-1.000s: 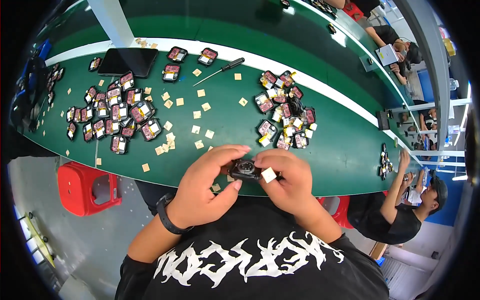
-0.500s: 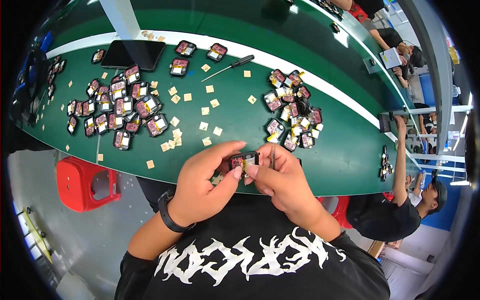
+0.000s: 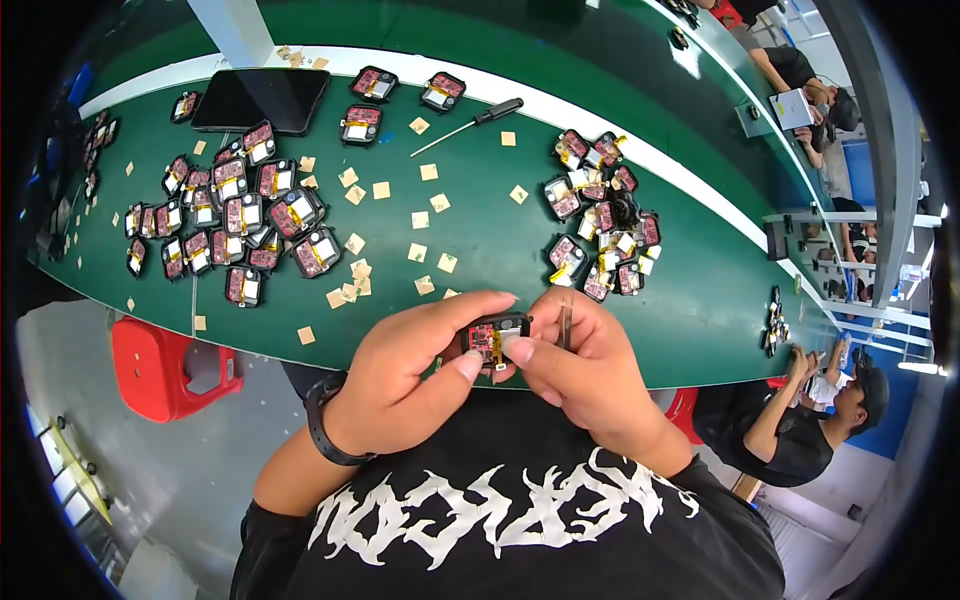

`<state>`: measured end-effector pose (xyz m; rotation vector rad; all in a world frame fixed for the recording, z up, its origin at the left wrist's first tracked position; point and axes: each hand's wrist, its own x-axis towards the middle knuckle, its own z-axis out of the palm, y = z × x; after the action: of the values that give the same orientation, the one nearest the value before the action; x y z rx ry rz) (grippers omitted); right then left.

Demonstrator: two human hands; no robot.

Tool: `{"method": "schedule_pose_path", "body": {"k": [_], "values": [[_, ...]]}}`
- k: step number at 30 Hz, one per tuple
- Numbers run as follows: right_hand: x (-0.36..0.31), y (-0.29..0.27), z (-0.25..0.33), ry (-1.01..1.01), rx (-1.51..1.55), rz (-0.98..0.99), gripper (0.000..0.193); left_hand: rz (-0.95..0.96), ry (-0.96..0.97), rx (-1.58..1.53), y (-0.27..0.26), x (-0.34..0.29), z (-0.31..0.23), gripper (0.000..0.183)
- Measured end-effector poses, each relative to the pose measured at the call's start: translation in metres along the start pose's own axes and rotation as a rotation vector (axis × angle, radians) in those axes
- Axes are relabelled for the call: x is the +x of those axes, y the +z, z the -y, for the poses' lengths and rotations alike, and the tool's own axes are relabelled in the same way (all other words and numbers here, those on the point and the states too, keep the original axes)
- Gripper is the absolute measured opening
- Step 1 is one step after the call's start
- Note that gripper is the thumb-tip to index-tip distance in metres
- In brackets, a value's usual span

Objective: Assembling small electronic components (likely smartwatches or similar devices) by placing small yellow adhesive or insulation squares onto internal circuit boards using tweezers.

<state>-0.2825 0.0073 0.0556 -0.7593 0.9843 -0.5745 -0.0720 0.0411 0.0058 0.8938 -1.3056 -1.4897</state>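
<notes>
At the near edge of the green table (image 3: 490,230), left hand (image 3: 408,368) and right hand (image 3: 592,362) together clamp an open black case (image 3: 484,344).

Left hand (image 3: 400,378), right hand (image 3: 592,362) close together, apparently pinched

Was totally an electronics assembly workshop: opened smartwatch cases (image 3: 243,213) with red circuit boards (image 3: 480,338) littered a long green workbench (image 3: 500,240), plus a screwdriver (image 3: 495,111), and coworkers (image 3: 780,435) were busy nearby.
</notes>
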Motion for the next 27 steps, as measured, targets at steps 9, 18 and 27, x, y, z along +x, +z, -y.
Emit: {"method": "schedule_pose_path", "body": {"k": [9,18,27], "values": [[0.007,0.004,0.004,-0.035,-0.194,0.003,0.016,0.011,-0.001,0.157,-0.012,0.005,-0.001,0.030],[0.015,-0.003,0.009,-0.162,-0.398,-0.008,0.012,-0.064,-0.206,-0.224,-0.013,0.006,-0.008,0.032],[0.002,-0.022,0.031,-0.783,-1.248,0.034,0.037,-0.001,-0.230,-0.357,-0.019,0.004,-0.026,0.037]]}}
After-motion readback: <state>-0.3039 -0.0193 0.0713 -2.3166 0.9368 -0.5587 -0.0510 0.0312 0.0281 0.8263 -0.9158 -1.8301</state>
